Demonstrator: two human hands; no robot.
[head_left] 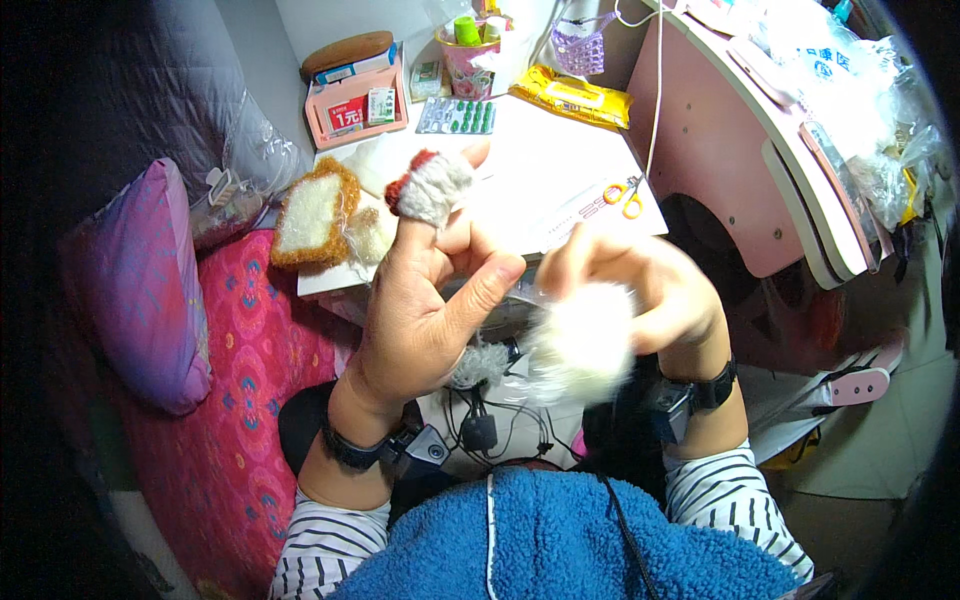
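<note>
Above the near edge of the white desk (520, 150), my left hand (430, 290) is raised with its thumb stretched out. A small grey-white and dark red fuzzy yarn piece (432, 190) sits around its upper fingers, and one fingertip shows beyond it. Beside it, my right hand (650, 290) is curled and smeared by motion. It grips a white fluffy tuft (585, 345), like stuffing, that hangs below its fingers in front of my lap. Left of my left hand lies a brown-edged, toast-shaped plush piece (315, 212), with a small pale fluffy clump (370, 235) next to it.
Orange-handled scissors (625, 197) lie at the desk's right. Toward the back are a pink box (355, 100), a pill blister pack (457, 116), a pink cup (468, 65) and a yellow packet (572, 97). Dark cables (480, 430) hang below; a pink cushioned seat (240, 400) is at left.
</note>
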